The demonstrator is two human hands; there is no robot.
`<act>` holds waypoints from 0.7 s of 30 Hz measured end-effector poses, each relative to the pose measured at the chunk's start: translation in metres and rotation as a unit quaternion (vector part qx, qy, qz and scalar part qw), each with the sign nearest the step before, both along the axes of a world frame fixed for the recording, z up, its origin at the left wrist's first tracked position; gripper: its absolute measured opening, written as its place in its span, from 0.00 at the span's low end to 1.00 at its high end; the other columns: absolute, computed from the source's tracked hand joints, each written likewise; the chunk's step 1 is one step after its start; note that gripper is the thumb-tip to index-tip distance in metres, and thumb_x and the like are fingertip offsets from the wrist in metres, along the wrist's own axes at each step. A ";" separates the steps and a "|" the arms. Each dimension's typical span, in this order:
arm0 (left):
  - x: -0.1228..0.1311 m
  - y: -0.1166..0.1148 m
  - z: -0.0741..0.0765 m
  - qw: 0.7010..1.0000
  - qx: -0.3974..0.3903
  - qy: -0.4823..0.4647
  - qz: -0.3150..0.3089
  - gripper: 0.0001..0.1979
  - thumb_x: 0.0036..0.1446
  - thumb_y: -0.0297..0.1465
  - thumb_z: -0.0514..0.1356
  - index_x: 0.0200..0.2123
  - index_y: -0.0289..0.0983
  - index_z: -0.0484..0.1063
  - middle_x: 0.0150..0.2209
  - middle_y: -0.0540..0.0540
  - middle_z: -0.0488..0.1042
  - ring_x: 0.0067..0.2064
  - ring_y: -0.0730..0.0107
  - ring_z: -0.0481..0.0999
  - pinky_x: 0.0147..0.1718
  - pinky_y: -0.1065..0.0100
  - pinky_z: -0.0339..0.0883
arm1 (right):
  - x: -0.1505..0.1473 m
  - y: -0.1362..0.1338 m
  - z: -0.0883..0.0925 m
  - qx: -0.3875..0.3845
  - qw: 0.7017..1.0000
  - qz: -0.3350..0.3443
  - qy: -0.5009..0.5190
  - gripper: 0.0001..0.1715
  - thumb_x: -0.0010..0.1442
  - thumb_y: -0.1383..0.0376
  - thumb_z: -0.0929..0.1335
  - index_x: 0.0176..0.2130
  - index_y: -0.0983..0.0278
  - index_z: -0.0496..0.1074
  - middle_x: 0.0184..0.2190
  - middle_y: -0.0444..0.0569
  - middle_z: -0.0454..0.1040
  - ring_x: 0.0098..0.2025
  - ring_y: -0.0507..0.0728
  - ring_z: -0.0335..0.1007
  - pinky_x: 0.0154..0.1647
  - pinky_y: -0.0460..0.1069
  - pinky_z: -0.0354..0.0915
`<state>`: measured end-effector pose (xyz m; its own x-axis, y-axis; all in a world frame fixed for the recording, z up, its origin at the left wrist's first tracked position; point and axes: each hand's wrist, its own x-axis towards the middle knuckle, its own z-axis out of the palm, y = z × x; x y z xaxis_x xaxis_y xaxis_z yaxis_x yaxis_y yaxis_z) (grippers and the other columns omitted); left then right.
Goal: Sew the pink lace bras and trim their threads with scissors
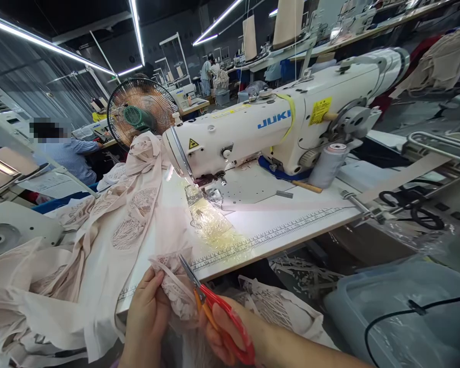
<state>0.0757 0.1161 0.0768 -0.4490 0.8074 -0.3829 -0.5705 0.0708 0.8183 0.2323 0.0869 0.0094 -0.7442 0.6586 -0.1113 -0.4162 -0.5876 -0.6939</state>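
Observation:
My left hand (147, 312) pinches a piece of pale lace fabric (172, 289) at the near edge of the sewing table (291, 225). My right hand (230, 332) grips red-handled thread snips (210, 306), whose blades point up-left onto the lace beside my left fingers. More pale pink lace-patterned fabric (111, 230) lies heaped over the left of the table and runs under the presser foot (214, 197) of the white JUKI sewing machine (276, 122).
A grey thread cone (327, 166) stands beside the machine. Black scissors (414, 204) lie at right. A blue-grey plastic bin (398, 312) with a black cable sits at lower right. An orange fan (141, 115) stands behind. A person in a striped shirt (71, 156) sits at left.

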 end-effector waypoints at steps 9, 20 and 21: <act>-0.001 0.000 -0.002 1.000 0.006 0.002 -0.011 0.12 0.45 0.15 0.58 0.31 0.33 0.77 0.29 0.44 0.78 0.30 0.72 0.78 0.31 0.76 0.74 | -0.001 0.004 0.000 -0.018 1.000 -0.007 0.014 0.38 0.42 0.35 0.67 0.31 0.66 0.63 0.15 0.36 0.60 0.11 0.44 0.53 0.10 0.42 0.50; -0.003 -0.001 -0.003 1.000 0.007 -0.003 -0.008 0.14 0.47 0.14 0.56 0.32 0.33 0.76 0.27 0.45 0.77 0.28 0.73 0.78 0.30 0.76 0.74 | 0.004 0.002 -0.003 -0.022 1.000 -0.013 0.007 0.40 0.42 0.33 0.65 0.32 0.66 0.63 0.16 0.36 0.60 0.12 0.44 0.54 0.10 0.41 0.49; -0.003 -0.001 -0.003 1.000 0.004 -0.005 -0.004 0.14 0.47 0.14 0.56 0.32 0.33 0.76 0.26 0.45 0.77 0.27 0.73 0.78 0.29 0.76 0.74 | 0.004 0.003 -0.004 -0.025 1.000 -0.014 0.011 0.39 0.43 0.33 0.65 0.32 0.66 0.63 0.16 0.36 0.60 0.12 0.44 0.54 0.10 0.41 0.50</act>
<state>0.0723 0.1152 0.0739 -0.4380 0.8143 -0.3810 -0.5785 0.0691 0.8127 0.2365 0.0896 0.0054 -0.7285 0.6730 -0.1281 -0.4480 -0.6095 -0.6541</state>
